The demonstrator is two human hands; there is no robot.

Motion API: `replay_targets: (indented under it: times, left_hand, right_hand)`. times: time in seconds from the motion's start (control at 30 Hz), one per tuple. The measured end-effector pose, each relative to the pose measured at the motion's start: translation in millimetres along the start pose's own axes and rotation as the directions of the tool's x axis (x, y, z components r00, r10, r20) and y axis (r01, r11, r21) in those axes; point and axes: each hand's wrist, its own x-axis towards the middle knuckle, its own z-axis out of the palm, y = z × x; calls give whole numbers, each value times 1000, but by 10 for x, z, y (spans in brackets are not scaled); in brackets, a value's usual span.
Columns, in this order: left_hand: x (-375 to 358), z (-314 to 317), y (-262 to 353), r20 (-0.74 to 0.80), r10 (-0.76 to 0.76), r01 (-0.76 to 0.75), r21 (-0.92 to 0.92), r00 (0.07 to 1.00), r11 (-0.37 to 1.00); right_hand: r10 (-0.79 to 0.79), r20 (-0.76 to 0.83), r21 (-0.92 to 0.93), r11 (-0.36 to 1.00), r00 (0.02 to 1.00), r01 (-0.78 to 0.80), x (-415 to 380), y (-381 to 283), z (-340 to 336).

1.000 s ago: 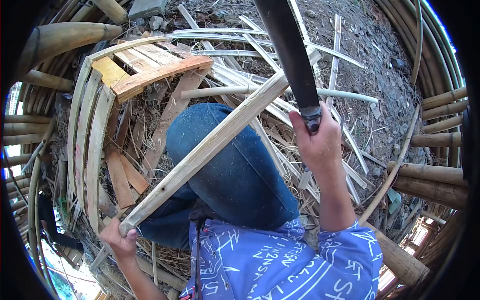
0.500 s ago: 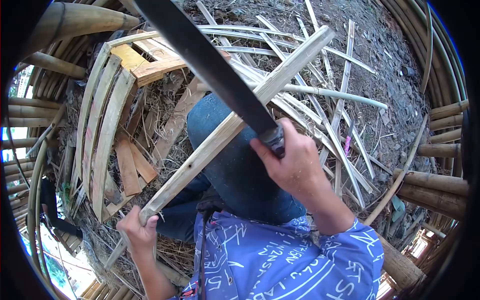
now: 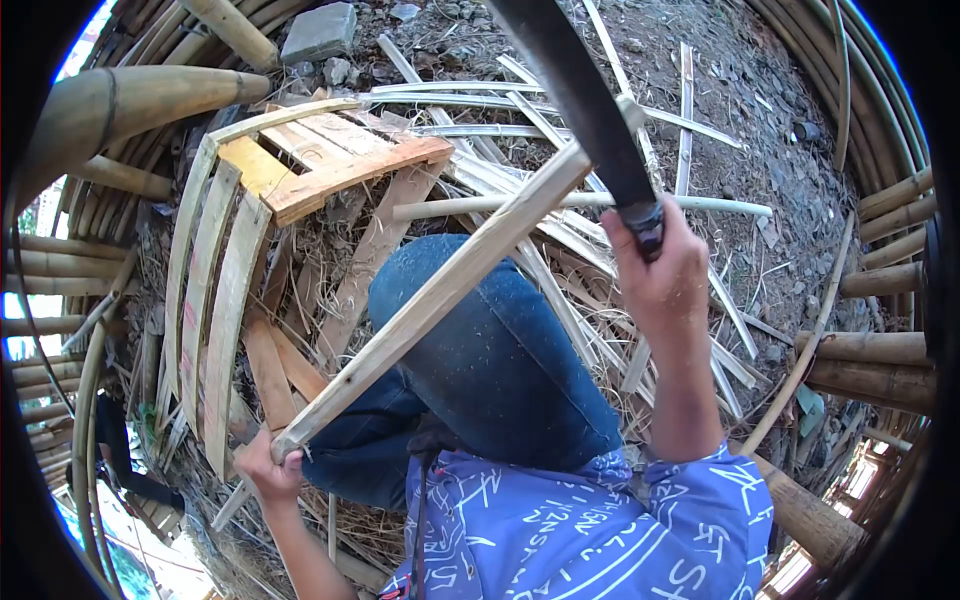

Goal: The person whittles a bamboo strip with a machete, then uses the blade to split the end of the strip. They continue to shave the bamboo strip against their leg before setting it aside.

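My left hand is closed round the near end of a long wooden stick. The stick slants up and away across my bent knee, and a dark knot shows near its lower end. In my right hand is the handle of a machete. Its broad dark blade points up and away, overlapping the far end of the stick in this view. The blade's tip runs out of the top of the frame.
To the left stands a slatted wooden crate. Split bamboo strips lie crisscrossed over the shavings beyond my knee. A pale pole crosses them. A grey block sits at the back. Bamboo rails enclose both sides.
My right hand has moved right and away with the machete, whose blade has shifted off the middle of the stick. The stick's far end has dropped left and nearer; my left hand keeps its grip.
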Motion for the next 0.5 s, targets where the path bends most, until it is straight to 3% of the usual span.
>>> replay_targets:
  times: [0.37,0.43,0.5]
  left_hand:
    - [28,-162,-231,78,-3,-1,49,997,999]
    - [87,-172,-141,72,2,-5,42,997,999]
    - [80,-176,-124,62,2,-4,41,998,999]
  right_hand:
    - [84,15,77,993,996,-85,-34,24,49]
    - [183,180,108,973,966,-205,-82,38,18]
    - [166,281,120,971,945,-206,-200,-78,46]
